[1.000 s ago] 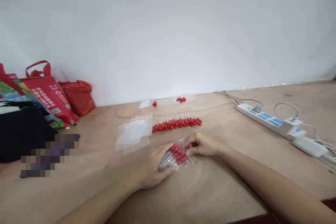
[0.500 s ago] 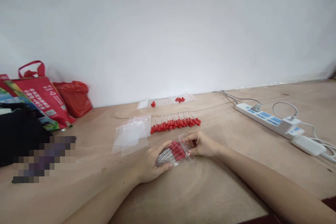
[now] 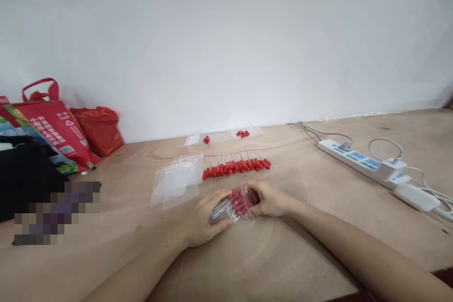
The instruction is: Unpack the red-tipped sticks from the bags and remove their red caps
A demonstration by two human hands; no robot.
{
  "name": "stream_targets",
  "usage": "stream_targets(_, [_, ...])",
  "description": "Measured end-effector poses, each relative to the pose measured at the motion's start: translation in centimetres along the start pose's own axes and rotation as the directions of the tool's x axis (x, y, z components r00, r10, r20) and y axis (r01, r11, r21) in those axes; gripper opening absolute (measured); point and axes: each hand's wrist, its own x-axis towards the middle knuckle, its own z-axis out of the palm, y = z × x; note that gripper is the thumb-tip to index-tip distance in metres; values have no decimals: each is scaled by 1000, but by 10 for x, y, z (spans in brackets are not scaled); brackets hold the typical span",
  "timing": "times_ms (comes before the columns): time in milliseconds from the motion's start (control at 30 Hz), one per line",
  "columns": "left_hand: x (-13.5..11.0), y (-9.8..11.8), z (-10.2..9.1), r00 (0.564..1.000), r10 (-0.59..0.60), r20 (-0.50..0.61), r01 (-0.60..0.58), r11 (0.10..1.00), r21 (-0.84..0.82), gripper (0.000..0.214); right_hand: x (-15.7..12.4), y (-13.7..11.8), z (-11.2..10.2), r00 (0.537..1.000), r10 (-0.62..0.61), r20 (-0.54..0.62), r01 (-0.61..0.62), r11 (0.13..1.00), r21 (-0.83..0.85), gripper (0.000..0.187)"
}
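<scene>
A clear zip-lock bag (image 3: 226,211) holds several thin sticks with red tips (image 3: 239,202), the tips toward its mouth on the right. My left hand (image 3: 203,219) grips the bag's left end, fingers above and thumb below. At the mouth is my right hand (image 3: 269,199), its fingers curled around the opening behind the clear film; whether any fingertip is inside I cannot tell. Beyond the hands lies a row of red-tipped sticks (image 3: 236,165), tips toward me. Left of the row, flat clear zip-lock bags (image 3: 177,181) overlap on the wooden table (image 3: 283,255).
Near the wall lie more clear bags (image 3: 220,138) with small red pieces (image 3: 242,133) on them. A white power strip (image 3: 361,160) with plugs and cables runs along the right. On the left stand a red printed bag (image 3: 60,130), a red plastic bag (image 3: 99,132) and a black item (image 3: 28,184).
My right hand has shifted slightly at the bag's mouth, and the bag's sealing edge has bent around its fingers. The left hand keeps its grip.
</scene>
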Motion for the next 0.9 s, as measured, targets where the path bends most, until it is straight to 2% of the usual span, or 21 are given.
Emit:
stream_targets(200, [0,-1,0,1000,-8,13,8,1000,-12,49,3,6,-2,993,-82,80,78,996,43,24])
stream_targets(400, [0,0,-2,999,-27,22,27,1000,5,51,2,4,-5,995,-87,48,90,994,-55,24])
stream_targets(667, [0,1,-2,999,-40,24,40,999,-19,51,3,0,-5,991,-127,36,130,987,-95,26])
stream_targets(900, [0,3,-4,998,-50,38,51,998,-26,49,3,2,-4,988,-135,78,134,991,19,26])
